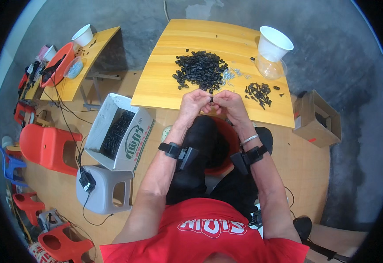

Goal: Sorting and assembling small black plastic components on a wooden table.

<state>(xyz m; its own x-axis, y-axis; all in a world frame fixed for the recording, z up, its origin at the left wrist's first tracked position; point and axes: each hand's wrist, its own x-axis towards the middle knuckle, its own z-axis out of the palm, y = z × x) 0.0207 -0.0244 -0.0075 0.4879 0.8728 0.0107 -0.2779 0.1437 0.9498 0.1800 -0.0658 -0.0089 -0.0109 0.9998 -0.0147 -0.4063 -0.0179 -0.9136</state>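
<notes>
At the near edge of the table (158, 81), a small black piece (211, 99) is pinched between the fingertips of the left hand (194, 103) and the right hand (231, 104), both closed on it. Just beyond them lies a heap of black pieces (201, 68), with silvery pins (229, 74) scattered along its right side. Farther right is a smaller pile of black parts (257, 93); behind that stand a clear bowl (269, 69) and a white tub (275, 44). Off the table, a white carton (96, 117) holding dark parts sits to the left, a brown carton (311, 122) to the right.
</notes>
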